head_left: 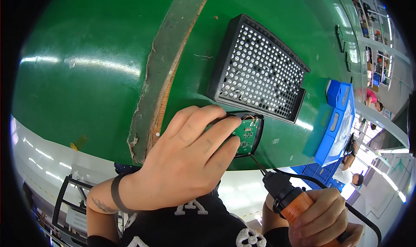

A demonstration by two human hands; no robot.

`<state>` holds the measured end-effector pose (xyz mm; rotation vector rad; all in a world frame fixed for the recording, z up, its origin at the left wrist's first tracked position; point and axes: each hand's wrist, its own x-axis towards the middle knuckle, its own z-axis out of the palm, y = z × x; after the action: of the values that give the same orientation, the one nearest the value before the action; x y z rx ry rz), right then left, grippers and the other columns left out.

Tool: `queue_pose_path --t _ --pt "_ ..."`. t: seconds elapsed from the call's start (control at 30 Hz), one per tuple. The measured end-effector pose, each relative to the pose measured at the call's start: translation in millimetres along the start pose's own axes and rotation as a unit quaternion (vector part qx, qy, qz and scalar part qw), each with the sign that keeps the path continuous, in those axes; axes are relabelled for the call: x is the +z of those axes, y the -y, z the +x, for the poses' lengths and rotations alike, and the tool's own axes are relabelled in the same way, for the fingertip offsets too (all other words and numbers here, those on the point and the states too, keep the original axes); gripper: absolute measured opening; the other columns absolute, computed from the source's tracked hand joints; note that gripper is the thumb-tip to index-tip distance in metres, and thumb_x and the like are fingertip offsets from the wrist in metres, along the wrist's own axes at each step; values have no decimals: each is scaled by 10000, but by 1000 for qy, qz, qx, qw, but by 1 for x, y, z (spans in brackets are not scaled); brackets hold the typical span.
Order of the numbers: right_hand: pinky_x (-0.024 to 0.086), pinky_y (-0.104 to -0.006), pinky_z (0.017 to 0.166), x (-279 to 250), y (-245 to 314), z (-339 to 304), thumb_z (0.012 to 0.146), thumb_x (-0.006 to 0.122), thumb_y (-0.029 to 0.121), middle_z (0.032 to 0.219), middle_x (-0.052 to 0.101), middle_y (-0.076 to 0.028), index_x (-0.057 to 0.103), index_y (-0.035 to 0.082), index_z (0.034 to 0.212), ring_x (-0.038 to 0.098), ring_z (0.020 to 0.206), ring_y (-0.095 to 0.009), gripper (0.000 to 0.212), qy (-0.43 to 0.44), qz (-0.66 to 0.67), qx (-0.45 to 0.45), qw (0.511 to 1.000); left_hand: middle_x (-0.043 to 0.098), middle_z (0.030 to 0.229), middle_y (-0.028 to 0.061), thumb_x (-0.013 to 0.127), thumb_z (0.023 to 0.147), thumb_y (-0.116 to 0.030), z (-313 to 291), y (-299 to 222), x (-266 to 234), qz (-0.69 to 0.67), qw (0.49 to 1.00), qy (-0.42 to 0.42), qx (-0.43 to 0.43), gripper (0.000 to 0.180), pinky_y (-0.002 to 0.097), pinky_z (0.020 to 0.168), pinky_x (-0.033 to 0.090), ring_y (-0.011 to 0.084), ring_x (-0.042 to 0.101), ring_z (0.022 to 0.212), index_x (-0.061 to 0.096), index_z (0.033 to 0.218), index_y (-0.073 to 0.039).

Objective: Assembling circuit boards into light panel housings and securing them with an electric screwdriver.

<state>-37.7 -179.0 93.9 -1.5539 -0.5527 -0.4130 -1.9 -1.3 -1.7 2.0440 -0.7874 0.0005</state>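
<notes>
Orange-and-black electric screwdriver [296, 204] slants up-left, clenched in the right hand [323, 219] — bit [258, 163] at the corner of a black housing [258, 136], green-boarded, which the left hand [182, 156] grasps at the table's [279, 149] edge.

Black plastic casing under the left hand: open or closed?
Open: a green circuit board with small components shows uncovered inside the black plastic casing; the left hand hides part of it.

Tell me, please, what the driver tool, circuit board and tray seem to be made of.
Driver tool: probably plastic, from its smooth orange casing; the bit looks like metal.
Circuit board: likely laminate with a green coating, since small components dot it.
Tray: perhaps plastic, its walls dull black; glints on the round pieces suggest metal.
</notes>
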Motion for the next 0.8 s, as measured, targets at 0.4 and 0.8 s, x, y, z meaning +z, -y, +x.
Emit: queue_pose_path --t 0.4,0.8 --pt "454 -246 497 -8 -9 19 762 596 113 639 503 -7 414 59 1100 496 488 -107 388 50 77 14 996 538 1080 107 711 555 -42 2 -4 -2 0 1000 -1 5 367 403 753 415 303 501 963 575 896 -25" --pt "342 -290 547 -50 -31 42 786 474 125 636 402 -13 373 -3 1114 412 563 -123 366 -130 31 -39 990 515 1057 112 722 582 -91 3 -12 -23 58 990 -30 -123 346 413 801 378 303 472 973 597 897 -18"
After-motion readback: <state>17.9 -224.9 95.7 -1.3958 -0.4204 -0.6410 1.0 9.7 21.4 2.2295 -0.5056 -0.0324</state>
